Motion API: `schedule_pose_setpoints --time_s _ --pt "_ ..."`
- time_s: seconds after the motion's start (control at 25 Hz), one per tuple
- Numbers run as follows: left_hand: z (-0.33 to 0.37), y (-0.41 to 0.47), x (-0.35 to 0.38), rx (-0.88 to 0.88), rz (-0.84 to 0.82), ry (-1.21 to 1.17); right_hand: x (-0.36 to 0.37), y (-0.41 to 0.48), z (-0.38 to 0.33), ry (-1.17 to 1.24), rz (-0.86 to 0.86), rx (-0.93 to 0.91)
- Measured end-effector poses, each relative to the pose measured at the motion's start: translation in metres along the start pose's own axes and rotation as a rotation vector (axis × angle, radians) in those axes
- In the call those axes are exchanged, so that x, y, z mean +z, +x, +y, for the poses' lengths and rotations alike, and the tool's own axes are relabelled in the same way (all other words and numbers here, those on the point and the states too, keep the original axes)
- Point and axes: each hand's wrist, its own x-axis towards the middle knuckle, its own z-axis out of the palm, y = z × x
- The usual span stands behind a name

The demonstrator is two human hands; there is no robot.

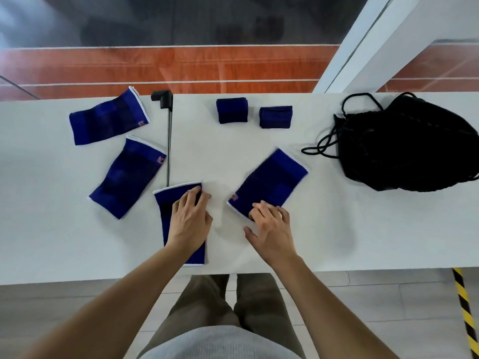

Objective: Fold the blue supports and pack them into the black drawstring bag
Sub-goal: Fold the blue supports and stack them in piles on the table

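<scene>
Several blue supports lie on the white table (337,229). Two folded supports (232,110) (275,117) sit at the back middle. Two flat supports (108,117) (128,176) lie at the left. My left hand (190,218) rests flat on a support (169,200) near the front edge, fingers at its far right corner. My right hand (269,224) touches the near end of an angled, slightly blurred support (272,181), fingers on its edge. The black drawstring bag (404,149) lies at the right, cords trailing left.
A black clamp with a thin rod (166,99) stands at the seam between two table tops. A white pillar (375,42) rises at the back right. Yellow-black tape (464,307) marks the floor at the lower right.
</scene>
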Motion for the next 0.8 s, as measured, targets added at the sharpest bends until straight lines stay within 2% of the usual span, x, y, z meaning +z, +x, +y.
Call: schedule_pose_setpoints --time_s 0.16,0.24,0.32,0.4,0.56,0.68,0.8 --pt "0.016 -0.007 -0.003 0.118 0.017 -0.024 0.005 -0.009 -0.002 0.003 -0.01 0.022" --pt "0.031 -0.005 -0.005 0.151 -0.057 -0.144 0.007 -0.011 0.001 0.009 0.001 0.02" --pt "0.045 0.005 -0.009 0.041 -0.141 -0.37 0.006 -0.012 0.004 0.03 0.02 -0.004" --pt "0.058 0.023 -0.015 -0.162 -0.201 -0.591 0.004 -0.012 0.014 0.054 0.054 -0.049" --pt "0.081 0.054 -0.017 -0.396 -0.177 -0.726 -0.007 -0.018 0.021 -0.033 0.074 -0.088" --pt "0.086 0.063 -0.008 -0.505 -0.159 -0.77 -0.008 -0.023 -0.006 -0.088 0.084 0.067" --pt "0.087 0.065 -0.006 -0.512 -0.222 -0.837 0.007 -0.017 -0.034 -0.179 0.04 0.223"
